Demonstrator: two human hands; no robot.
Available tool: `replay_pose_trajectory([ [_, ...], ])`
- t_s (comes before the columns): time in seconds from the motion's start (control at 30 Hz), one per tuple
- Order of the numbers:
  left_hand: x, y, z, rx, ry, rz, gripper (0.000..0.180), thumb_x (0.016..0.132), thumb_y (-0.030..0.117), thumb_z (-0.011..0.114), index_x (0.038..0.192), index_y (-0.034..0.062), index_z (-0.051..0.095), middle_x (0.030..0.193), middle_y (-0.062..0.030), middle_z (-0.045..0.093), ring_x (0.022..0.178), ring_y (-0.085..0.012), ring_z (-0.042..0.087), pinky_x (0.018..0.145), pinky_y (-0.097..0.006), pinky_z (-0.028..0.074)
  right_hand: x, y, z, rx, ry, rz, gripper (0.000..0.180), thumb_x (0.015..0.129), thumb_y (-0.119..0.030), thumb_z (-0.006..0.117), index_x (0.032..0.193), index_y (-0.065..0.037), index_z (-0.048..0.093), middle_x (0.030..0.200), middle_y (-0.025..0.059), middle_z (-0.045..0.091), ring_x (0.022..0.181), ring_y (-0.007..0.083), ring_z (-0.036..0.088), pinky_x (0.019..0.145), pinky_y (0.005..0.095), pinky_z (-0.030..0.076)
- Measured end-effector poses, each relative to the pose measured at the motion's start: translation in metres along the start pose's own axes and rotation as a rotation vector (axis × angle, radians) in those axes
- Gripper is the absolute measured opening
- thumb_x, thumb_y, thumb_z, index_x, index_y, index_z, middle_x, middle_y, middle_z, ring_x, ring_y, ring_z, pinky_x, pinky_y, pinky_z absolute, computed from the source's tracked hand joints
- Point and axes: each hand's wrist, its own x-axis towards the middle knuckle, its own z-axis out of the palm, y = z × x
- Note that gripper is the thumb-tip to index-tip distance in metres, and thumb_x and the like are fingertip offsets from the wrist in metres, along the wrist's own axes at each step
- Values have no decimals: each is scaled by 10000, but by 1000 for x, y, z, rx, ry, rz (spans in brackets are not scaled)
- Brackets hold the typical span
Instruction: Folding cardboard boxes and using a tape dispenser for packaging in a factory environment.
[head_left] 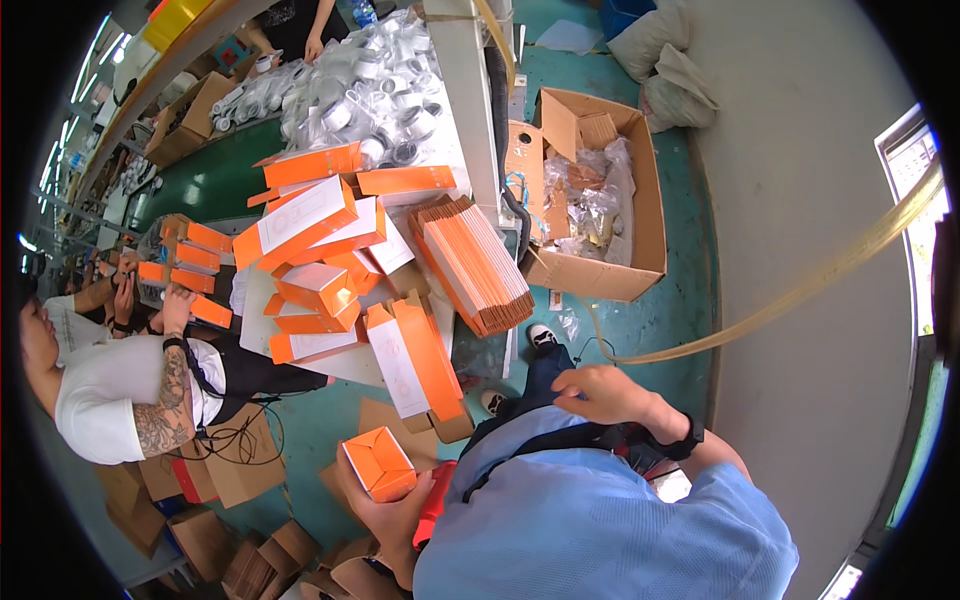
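My left hand (391, 516) is wrapped round a small orange carton (381, 462), its folded end facing up. In front of my body, my right hand (606, 395) is closed with the fingers curled together; whether anything is in them is hidden. Ahead of the left hand, a taller orange and white carton (412, 360) stands at the table's near edge, with flaps showing. Beyond it several orange and white cartons (310, 222) lie in a loose heap. A stack of flat folded cartons (470, 262) rests to their right.
Bagged white parts (370, 85) cover the far table. An open cardboard box (650, 210) with clear plastic stands on the floor at right. A yellowish strap (780, 310) hangs across the right side. At left, a co-worker (120, 385) sits near cartons; cardboard boxes (205, 540) lie below.
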Motion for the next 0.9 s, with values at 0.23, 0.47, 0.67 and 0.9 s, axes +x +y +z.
replay_pose_trajectory([
  [0.23,6,-2,-2,126,-126,97,1047,516,76,881,1397,-55,331,1223,-129,459,1131,-251,500,934,-364,441,-53,19,-47,-544,-53,513,615,794,-600,609,653,-7,691,669,161,663,658,349,666,604,420,526],
  [0.47,20,15,13,142,-162,263,1060,486,87,900,1384,-46,352,1219,-137,456,1126,-267,502,937,-383,434,-49,44,-68,-642,762,474,583,781,-540,685,818,36,601,602,161,633,534,344,637,481,416,490],
  [0.67,40,9,31,22,-243,256,842,625,-24,837,1326,19,372,1167,-104,532,1049,-214,560,889,-354,490,-7,36,-87,-290,875,231,351,835,-292,687,951,-11,513,606,163,626,563,373,630,501,455,481],
  [0.9,41,32,51,20,-230,327,966,596,43,882,1391,19,334,1182,-115,524,1072,-243,550,907,-384,477,64,19,-144,-129,1055,16,194,891,-200,628,967,-49,531,635,152,643,597,369,642,524,459,474],
])
